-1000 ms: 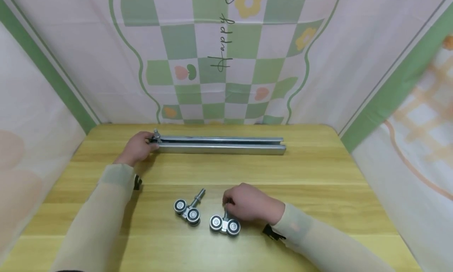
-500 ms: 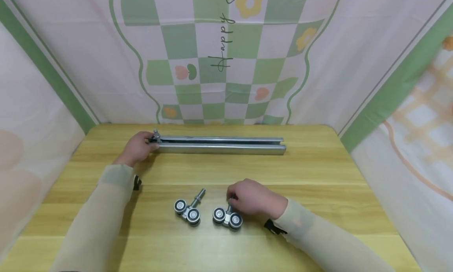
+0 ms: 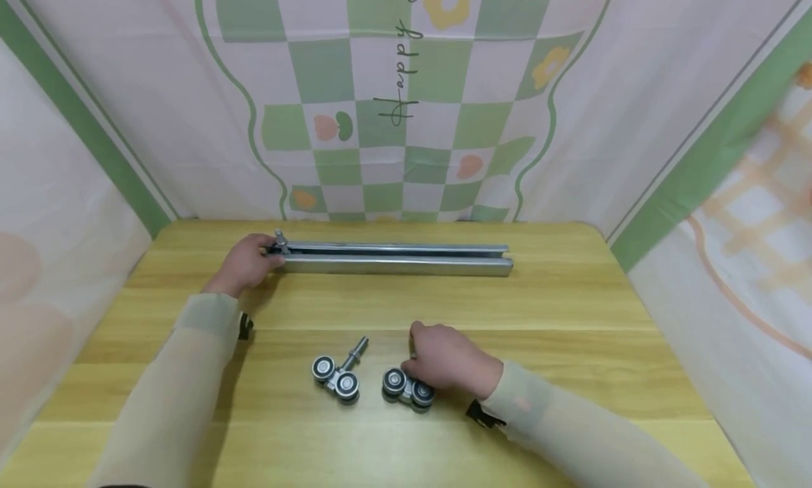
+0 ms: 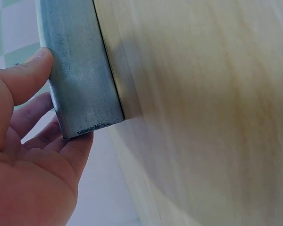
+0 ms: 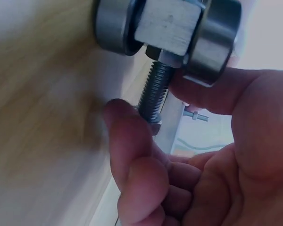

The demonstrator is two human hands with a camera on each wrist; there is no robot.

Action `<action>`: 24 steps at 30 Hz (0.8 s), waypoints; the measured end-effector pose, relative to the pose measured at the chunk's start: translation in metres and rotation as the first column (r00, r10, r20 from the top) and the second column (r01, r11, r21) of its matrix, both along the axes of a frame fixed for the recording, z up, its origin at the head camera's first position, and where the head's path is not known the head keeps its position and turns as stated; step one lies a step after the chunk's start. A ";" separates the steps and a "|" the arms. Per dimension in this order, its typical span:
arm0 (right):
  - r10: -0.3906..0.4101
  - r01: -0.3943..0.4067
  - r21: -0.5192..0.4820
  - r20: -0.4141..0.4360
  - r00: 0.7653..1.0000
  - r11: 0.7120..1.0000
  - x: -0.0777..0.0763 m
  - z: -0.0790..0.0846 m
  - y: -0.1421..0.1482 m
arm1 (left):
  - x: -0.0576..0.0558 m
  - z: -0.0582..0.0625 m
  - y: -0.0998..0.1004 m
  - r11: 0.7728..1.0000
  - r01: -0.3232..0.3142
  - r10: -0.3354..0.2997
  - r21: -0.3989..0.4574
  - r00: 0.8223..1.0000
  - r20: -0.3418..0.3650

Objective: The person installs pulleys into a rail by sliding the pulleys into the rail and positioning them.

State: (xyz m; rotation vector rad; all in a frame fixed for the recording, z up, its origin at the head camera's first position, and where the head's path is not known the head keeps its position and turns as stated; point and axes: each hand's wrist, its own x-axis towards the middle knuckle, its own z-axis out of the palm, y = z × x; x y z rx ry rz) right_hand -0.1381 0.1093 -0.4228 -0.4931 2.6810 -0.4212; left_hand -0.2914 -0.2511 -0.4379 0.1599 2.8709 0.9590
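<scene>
My left hand grips the left end of a silver U-shaped metal rail, thumb on the near side. The rail lies slot-up near the table's back. A threaded bolt stands up from its slot beside those fingers; what it joins below is hidden. In the left wrist view, thumb and fingertips touch the rail's end. My right hand holds a roller trolley by its bolt. The right wrist view shows that threaded bolt between thumb and forefinger, the wheels above.
Left of the held trolley, a second roller trolley lies with its bolt pointing up and right. Everything rests on a wood-grain table. Patterned cloth hangs behind the table and along both sides.
The right-hand trolley has shifted slightly away from me and to the right. My right fingers have changed position on its bolt, now overlapping the right wheel. Left hand and rail stay put.
</scene>
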 end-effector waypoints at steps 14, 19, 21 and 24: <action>-0.008 0.008 0.041 0.016 1.000 0.999 -0.017 0.005 0.020 | 0.001 0.003 0.002 1.000 0.002 -0.002 0.000 1.000 0.004; -0.048 0.047 0.037 0.036 0.998 0.998 -0.029 0.000 0.029 | 0.002 0.003 0.001 1.000 0.007 -0.007 -0.001 1.000 0.005; -0.055 0.054 0.013 0.056 0.997 0.998 -0.034 -0.003 0.031 | 0.002 0.002 0.000 1.000 0.008 -0.008 -0.004 1.000 0.005; -0.057 0.060 -0.033 0.089 0.994 0.998 -0.040 -0.007 0.034 | 0.001 0.002 0.000 1.000 0.009 -0.009 -0.003 1.000 0.006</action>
